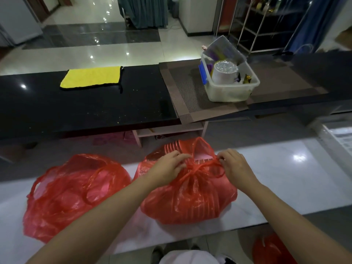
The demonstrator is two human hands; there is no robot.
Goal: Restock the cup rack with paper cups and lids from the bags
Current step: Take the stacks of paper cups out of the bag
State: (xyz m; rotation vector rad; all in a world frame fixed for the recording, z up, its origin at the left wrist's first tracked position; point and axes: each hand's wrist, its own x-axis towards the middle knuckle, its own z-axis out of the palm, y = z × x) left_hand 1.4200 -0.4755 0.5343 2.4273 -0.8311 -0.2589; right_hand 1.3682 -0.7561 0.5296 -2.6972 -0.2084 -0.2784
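Two red plastic bags lie on the white marble counter [285, 180]. The right bag [190, 201] is tied at the top with a knot [194, 167]; ribbed stacks show through its film. My left hand [169, 164] pinches the bag's handle just left of the knot. My right hand [231, 164] pinches the handle loop just right of it. The left bag [70, 195] sits apart with its handles loose and rounded shapes inside. No cup rack shows in this view.
A black counter [76, 109] runs behind, with a yellow cloth [91, 77] and a clear plastic bin [228, 80] holding a wrapped cup stack on a brown mat [182, 96]. Another red bag [272, 250] lies on the floor at lower right.
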